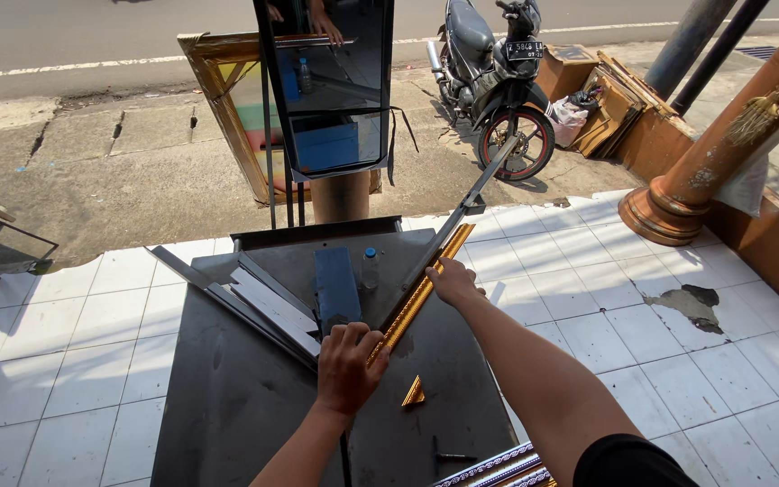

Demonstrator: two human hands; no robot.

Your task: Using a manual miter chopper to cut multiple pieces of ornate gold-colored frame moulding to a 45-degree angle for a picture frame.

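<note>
On the dark bench (227, 397), gold moulding strip (421, 293) is running diagonally toward its far right corner.
Left hand (349, 365) is gripping the near end closed; right hand (453, 281) is pressing flat, farther along.

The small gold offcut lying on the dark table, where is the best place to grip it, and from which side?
Pinch the small gold offcut across its two long sides, coming from above. It lies flat and free on the dark table, right of the left hand, tapering to a cut point, so the wider lower end probably holds better.

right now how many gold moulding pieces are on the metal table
2. A long strip lies diagonally along the fence, with the left hand at its near end and the right hand further up. A short offcut lies below it. Others may be hidden.
</note>
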